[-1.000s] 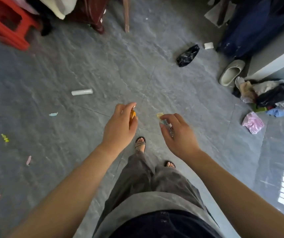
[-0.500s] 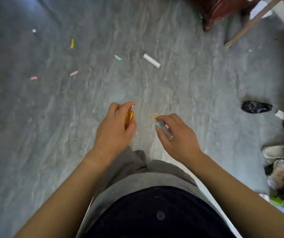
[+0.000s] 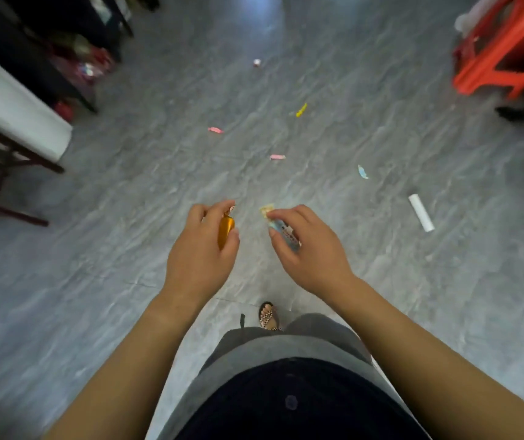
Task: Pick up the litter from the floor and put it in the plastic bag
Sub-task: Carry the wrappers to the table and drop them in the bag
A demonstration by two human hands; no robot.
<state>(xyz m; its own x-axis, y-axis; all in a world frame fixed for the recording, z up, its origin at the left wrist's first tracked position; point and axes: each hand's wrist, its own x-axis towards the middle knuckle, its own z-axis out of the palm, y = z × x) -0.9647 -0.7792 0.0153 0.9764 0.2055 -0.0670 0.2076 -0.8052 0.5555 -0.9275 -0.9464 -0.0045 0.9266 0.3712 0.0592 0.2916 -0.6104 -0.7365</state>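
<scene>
Both hands are full: left hand (image 3: 202, 249) pinching an orange foil wrapper (image 3: 225, 229), right hand (image 3: 310, 249) gripping pale printed wrappers (image 3: 281, 228). Grabbing the yellow scrap (image 3: 301, 109) at upper centre could spill them.

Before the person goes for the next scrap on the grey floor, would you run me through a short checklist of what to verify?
1. Left hand grip on the orange shiny wrapper: ok, pinched between thumb and fingers.
2. Right hand grip on the pale blue printed wrapper: ok, held.
3. A free hand for another pickup: not ok, both are occupied.
4. Plastic bag within sight: not ok, none in view.
5. Litter left on the floor: not ok, a yellow scrap, two pink scraps, a light blue scrap and a white paper cylinder remain.
6. Path ahead: ok, open floor.
</scene>
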